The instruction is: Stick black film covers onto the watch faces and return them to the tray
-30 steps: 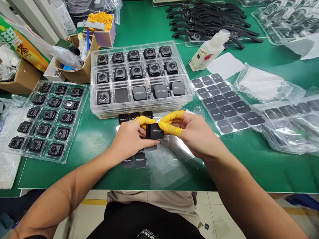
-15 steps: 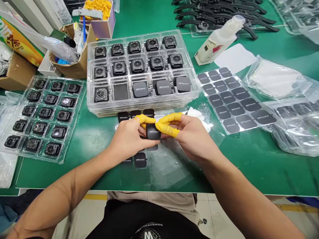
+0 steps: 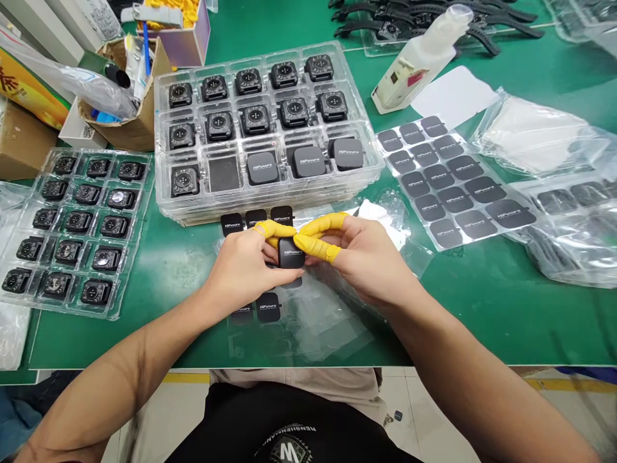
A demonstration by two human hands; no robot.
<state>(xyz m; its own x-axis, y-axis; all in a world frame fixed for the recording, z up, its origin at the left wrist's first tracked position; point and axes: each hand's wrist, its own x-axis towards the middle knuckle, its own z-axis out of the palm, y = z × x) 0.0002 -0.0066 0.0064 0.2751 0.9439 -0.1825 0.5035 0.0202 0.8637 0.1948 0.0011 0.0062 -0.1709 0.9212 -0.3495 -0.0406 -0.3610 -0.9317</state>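
Note:
Between my two hands is a smartwatch body (image 3: 292, 253), its front covered by a black film printed "HiFuture". My left hand (image 3: 250, 260) grips it from the left, yellow finger cots on its fingertips. From the right, my right hand (image 3: 351, 251) pinches the upper right edge with a yellow-cotted thumb and finger. Beneath the hands lies a clear sheet with black HiFuture films (image 3: 268, 307), partly hidden. Just beyond stands a stack of clear trays (image 3: 270, 193) holding watch bodies; several in the front row show HiFuture films, and one front pocket holds no watch.
On the left, another clear tray (image 3: 108, 302) holds watch bodies. A printed film sheet (image 3: 441, 193) lies right, near a white bottle (image 3: 419, 61) and bagged white sheets (image 3: 535, 138). Cardboard boxes (image 3: 120, 128) stand back left. Black-strapped watches (image 3: 434, 19) lie at the back.
The view has shifted slightly, so most things sit a little further left and higher. Both hands keep their hold on the watch body, with only slight movement.

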